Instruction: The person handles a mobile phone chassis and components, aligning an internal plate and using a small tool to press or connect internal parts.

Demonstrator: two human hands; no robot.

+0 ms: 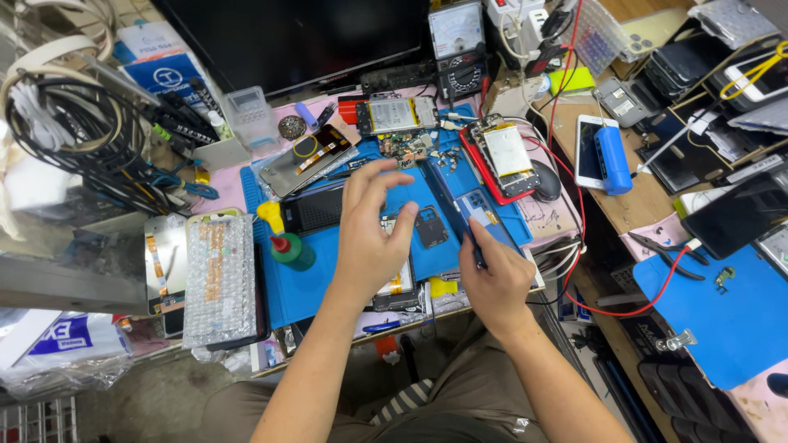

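— Where's the phone (408, 246)?
— Opened, on the blue mat (328, 287), under the left hand (369, 238), whose spread fingers steady it.
— The right hand (492, 279)?
— Pinched round a thin dark tool (474, 246), tip at the phone's edge.

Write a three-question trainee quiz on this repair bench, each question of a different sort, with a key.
1. True or false: the right hand holds a thin dark tool.
2. Which lies under the left hand? A) a book B) an opened phone C) a plate
3. Fill in: the green bottle left of the hands has a ___ cap.

Key: 1 true; 2 B; 3 yellow.
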